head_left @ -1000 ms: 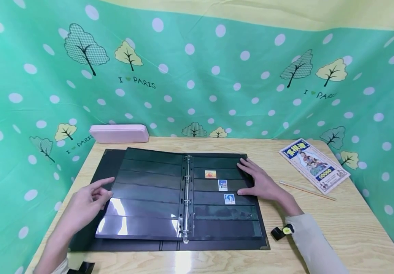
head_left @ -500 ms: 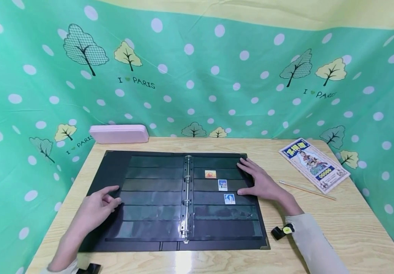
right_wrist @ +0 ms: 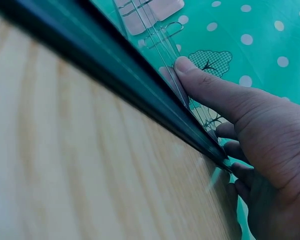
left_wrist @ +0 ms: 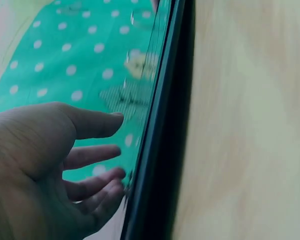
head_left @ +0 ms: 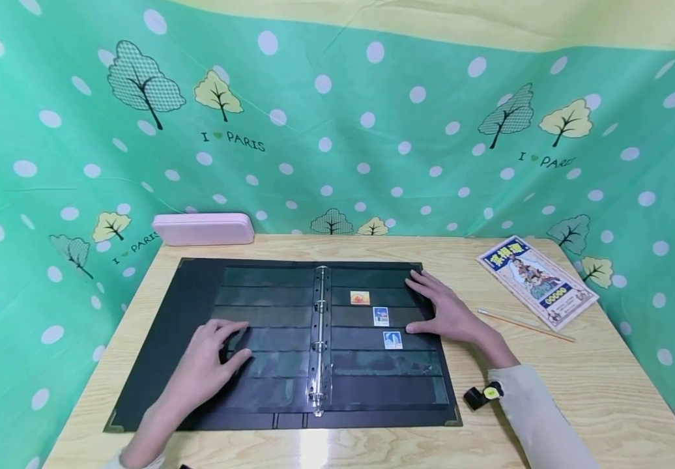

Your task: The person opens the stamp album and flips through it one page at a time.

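A black ring-binder stamp album (head_left: 156,345) lies spread flat on the table. Its left page (head_left: 273,296) has dark strip pockets with no stamps visible. On the right page (head_left: 387,391) sit an orange stamp (head_left: 359,298), a blue stamp (head_left: 381,316) and a blue-and-white stamp (head_left: 393,340). Over the outer part of the left page is my left hand (head_left: 197,371), thumb and fingers apart, holding nothing; the left wrist view shows the same gap. My right hand (head_left: 445,311) rests at the album's right edge, thumb (right_wrist: 186,67) on the page and fingers spread along the border.
Metal rings (head_left: 320,326) run down the album's middle. A pink case (head_left: 204,229) stands at the back left. To the right lie a pencil (head_left: 525,326) and a printed booklet (head_left: 539,282). A green dotted curtain (head_left: 326,143) hangs behind the table.
The raised left page has come down flat. My left hand has moved right from the album's left side to over that page. The right hand has stayed in place.
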{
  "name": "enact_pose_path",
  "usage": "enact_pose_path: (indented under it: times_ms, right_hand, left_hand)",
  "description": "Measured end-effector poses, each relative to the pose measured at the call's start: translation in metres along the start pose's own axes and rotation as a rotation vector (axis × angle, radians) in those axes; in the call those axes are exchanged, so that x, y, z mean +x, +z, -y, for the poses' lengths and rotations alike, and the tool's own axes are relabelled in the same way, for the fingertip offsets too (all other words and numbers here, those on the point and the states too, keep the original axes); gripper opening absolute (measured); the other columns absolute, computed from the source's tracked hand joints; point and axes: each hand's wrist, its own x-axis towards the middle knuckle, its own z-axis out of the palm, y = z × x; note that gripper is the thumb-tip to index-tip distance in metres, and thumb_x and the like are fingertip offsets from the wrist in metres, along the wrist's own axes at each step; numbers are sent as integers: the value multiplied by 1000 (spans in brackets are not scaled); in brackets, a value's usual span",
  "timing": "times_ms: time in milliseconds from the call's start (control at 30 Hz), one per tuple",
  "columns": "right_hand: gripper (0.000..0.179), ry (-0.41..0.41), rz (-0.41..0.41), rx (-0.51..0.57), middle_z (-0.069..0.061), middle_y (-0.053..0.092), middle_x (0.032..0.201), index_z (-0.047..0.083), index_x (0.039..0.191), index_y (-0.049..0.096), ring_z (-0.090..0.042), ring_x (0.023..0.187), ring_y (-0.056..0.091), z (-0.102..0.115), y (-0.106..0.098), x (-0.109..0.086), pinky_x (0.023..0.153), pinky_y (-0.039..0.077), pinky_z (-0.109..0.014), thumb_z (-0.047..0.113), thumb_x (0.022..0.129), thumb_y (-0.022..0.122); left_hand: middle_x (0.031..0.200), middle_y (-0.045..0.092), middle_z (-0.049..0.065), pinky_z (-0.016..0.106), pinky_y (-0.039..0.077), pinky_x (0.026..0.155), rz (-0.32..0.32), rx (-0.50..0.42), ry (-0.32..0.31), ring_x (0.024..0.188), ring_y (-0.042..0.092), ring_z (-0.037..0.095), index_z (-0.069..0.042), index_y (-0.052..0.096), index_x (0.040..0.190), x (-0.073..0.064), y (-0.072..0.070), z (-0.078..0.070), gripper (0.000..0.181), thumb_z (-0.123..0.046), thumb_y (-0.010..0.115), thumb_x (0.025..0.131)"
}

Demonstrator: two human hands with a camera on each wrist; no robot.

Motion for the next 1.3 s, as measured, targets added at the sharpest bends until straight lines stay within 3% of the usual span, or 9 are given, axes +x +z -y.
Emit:
enact_pose_path:
  times_ms: [167, 367, 567, 700, 833, 1300]
  right_hand:
    - [109, 6, 0, -5, -15, 27, 182, 7, 171, 42, -44, 169, 14, 1, -1, 0, 130, 21, -73, 49, 86, 96]
    - [114, 8, -17, -8, -16, 28, 182, 9, 173, 39, -45, 169, 16, 1, -1, 0, 128, 23, -74, 50, 84, 97]
    - [118, -1, -14, -12, -16, 19, 184, 15, 176, 33, -47, 169, 13, 1, 0, 0, 127, 21, -78, 54, 85, 95]
    - [115, -28, 4, -28, -15, 15, 185, 15, 177, 29, -46, 170, 8, 1, -1, -1, 128, 15, -77, 54, 89, 91]
    - [111, -44, 22, -29, -15, 16, 185, 13, 177, 28, -44, 170, 6, 0, 0, -1, 129, 12, -76, 55, 93, 87]
    - [106, -18, 26, 2, -13, 23, 184, 14, 176, 32, -43, 171, 8, -1, -1, -1, 129, 16, -75, 50, 94, 88]
  left_hand:
    - [153, 58, 23, 72, 44, 110, -1, -61, 16, 142, 49, 48, -5, 66, 152, -2, 17, -7, 67, -32, 90, 95]
    - [168, 48, 23, 78, 32, 118, -29, -75, -26, 157, 36, 49, -4, 58, 159, -2, 36, -2, 87, -43, 93, 90]
    - [174, 38, 25, 80, 15, 126, 1, -48, -34, 166, 18, 52, 2, 53, 162, -4, 40, -1, 97, -49, 91, 88]
    - [177, 32, 28, 73, 7, 132, 26, -12, -37, 167, 16, 52, 4, 46, 165, -3, 38, -2, 104, -56, 87, 91]
    - [176, 31, 29, 72, 7, 132, 41, 14, -27, 166, 18, 52, 6, 43, 166, -3, 38, -1, 105, -56, 85, 93]
    - [176, 32, 29, 72, 9, 131, 33, 26, -8, 166, 20, 52, 7, 44, 166, -4, 37, -2, 103, -54, 85, 93]
